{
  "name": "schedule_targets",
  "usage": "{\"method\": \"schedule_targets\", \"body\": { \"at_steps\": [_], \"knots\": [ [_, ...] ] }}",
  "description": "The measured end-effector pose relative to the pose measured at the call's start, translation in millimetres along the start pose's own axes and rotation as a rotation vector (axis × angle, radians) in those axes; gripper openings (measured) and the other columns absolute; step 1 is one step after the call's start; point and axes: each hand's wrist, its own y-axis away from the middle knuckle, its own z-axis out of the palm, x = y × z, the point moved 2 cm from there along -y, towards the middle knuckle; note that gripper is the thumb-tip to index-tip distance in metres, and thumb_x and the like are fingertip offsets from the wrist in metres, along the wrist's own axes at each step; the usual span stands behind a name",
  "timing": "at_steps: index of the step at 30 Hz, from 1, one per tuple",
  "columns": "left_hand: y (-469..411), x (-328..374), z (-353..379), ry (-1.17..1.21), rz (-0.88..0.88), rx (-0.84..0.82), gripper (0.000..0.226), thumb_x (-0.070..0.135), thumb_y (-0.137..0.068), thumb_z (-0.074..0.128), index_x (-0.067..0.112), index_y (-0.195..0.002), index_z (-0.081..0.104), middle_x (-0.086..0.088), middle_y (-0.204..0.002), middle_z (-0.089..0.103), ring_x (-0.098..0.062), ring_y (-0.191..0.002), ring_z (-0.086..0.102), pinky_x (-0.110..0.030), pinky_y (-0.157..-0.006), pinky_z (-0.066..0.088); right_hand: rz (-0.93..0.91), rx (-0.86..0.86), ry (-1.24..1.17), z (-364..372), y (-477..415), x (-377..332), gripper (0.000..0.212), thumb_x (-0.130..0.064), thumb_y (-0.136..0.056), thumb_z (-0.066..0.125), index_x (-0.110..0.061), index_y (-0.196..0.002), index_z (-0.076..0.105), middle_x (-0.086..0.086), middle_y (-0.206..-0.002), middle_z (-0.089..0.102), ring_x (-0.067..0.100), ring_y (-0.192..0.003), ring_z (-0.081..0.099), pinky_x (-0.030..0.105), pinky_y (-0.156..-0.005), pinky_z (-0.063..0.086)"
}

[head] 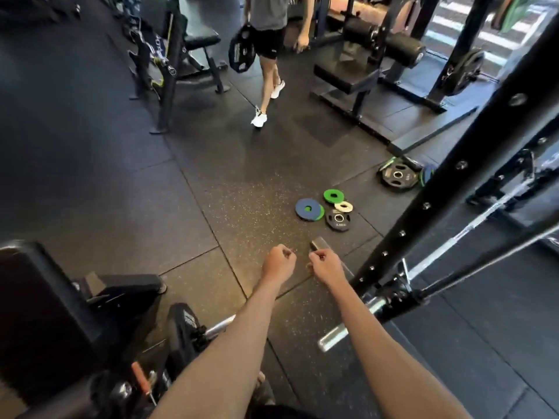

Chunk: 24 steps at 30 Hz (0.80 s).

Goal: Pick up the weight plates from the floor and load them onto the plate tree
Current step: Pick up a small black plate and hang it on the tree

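Several small weight plates lie on the dark rubber floor ahead of me: a blue plate [307,208] on top of a green one, another green plate [333,195], a white plate [344,206] and a small black plate [338,220]. A larger black plate [398,176] lies farther right beside the rack upright. My left hand [279,263] and my right hand [325,264] are stretched out in front of me above the floor, short of the plates, with fingers curled and nothing in them.
A black rack upright [447,189] slants across the right, with a barbell [453,240] behind it. A person [267,40] carrying a black plate walks at the back. Benches [348,77] stand beyond; a loaded bar and machine [181,328] sit at lower left.
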Motion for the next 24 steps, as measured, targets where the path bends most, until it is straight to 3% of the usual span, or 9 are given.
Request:
{"method": "schedule_targets", "body": {
  "at_steps": [8, 12, 24],
  "knots": [
    [-122, -4, -23, -0.1, -0.123, -0.125, 0.012, 0.022, -0.095, 0.056, 0.022, -0.083, 0.054, -0.011, -0.089, 0.071, -0.029, -0.089, 0.07, -0.033, -0.077, 0.053, 0.092, -0.041, 0.072, 23, -88, -58, 0.029, -0.03, -0.097, 0.056, -0.012, -0.117, 0.065, 0.011, -0.11, 0.072, 0.027, -0.107, 0.066, 0.041, -0.098, 0.05],
    [-196, 9, -11, -0.188, -0.128, -0.217, 0.008, 0.021, -0.093, 0.055, 0.02, -0.085, 0.056, -0.016, -0.094, 0.073, -0.031, -0.089, 0.071, -0.037, -0.079, 0.056, 0.159, -0.016, 0.006, 27, -160, -63, 0.024, -0.03, -0.096, 0.057, -0.013, -0.111, 0.065, 0.012, -0.104, 0.073, 0.027, -0.102, 0.068, 0.048, -0.095, 0.053],
    [-439, 141, 54, -0.48, -0.05, -0.436, 0.012, 0.023, -0.092, 0.054, 0.022, -0.081, 0.055, -0.015, -0.095, 0.073, -0.033, -0.09, 0.071, -0.046, -0.082, 0.059, 0.384, 0.089, -0.203, -30, -376, -111, 0.014, -0.026, -0.092, 0.055, -0.017, -0.1, 0.064, 0.015, -0.103, 0.074, 0.034, -0.1, 0.069, 0.046, -0.089, 0.055]
  ]
}}
